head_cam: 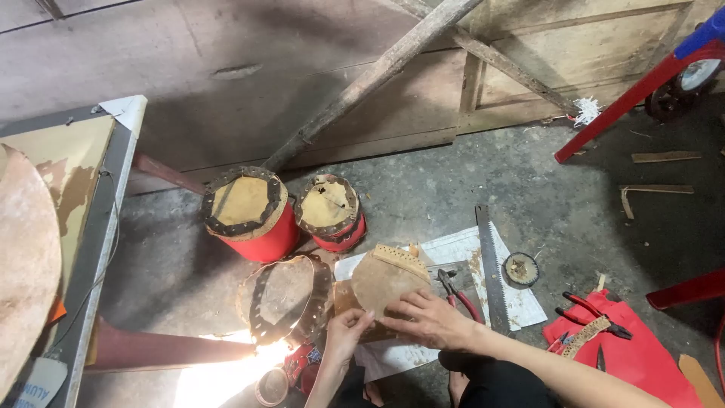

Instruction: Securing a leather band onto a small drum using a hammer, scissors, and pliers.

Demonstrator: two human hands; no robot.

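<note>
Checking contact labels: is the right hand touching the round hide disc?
Touching. The head view shows the right hand lying flat on the lower edge of the round hide disc, fingers spread over it with no gap; the left hand grips beside it.

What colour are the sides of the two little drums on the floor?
Red. Both drums, the larger and the smaller, show it best in the head view.

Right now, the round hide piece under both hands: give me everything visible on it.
The round hide piece is a tan, leathery-looking disc, mottled and matte, with a paler perforated or studded band along its upper right edge. It lies tilted over a brown block on white paper on the concrete floor. The left hand pinches its lower left edge; the right hand lies flat on its lower right part. Red-handled pliers lie just right of it.
</note>
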